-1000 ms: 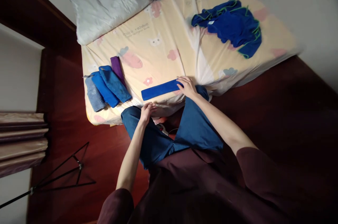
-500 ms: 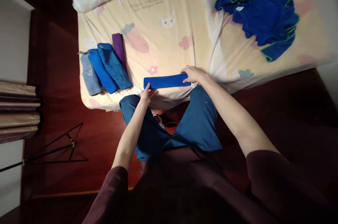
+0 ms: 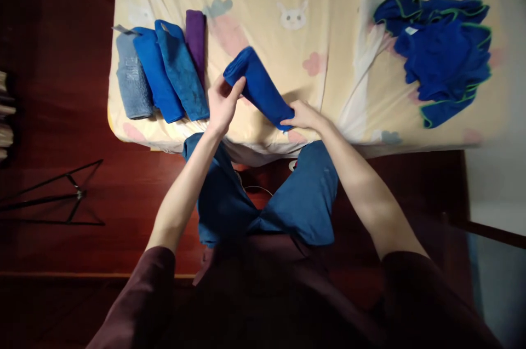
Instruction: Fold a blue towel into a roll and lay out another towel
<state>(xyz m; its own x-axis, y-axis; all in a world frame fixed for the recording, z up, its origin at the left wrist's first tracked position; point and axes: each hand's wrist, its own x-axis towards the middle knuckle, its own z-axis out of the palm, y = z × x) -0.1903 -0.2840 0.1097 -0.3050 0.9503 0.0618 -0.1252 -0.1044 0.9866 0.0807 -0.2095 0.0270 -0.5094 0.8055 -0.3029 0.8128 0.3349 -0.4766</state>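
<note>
A folded blue towel [image 3: 263, 89] is held between both my hands, tilted and lifted off the bed at its left end. My left hand [image 3: 224, 99] grips its upper left end, thumb on the near side and the other fingers partly hidden behind. At the lower right end, my right hand [image 3: 302, 115] pinches the cloth. Left of my left hand lie several folded towels side by side: a grey one [image 3: 135, 78], a bright blue one [image 3: 159, 75], a darker blue one [image 3: 183, 72] and a purple one [image 3: 195, 36].
A crumpled heap of blue cloths with green edging [image 3: 447, 58] lies at the bed's right. The bed [image 3: 263, 15] has a cream sheet printed with rabbits and carrots. On the wooden floor at left stand black tripod legs [image 3: 76, 194].
Both hands have raised the folded blue towel from the sheet, its left end swinging up and away from me. The camera view has turned and shifted.
</note>
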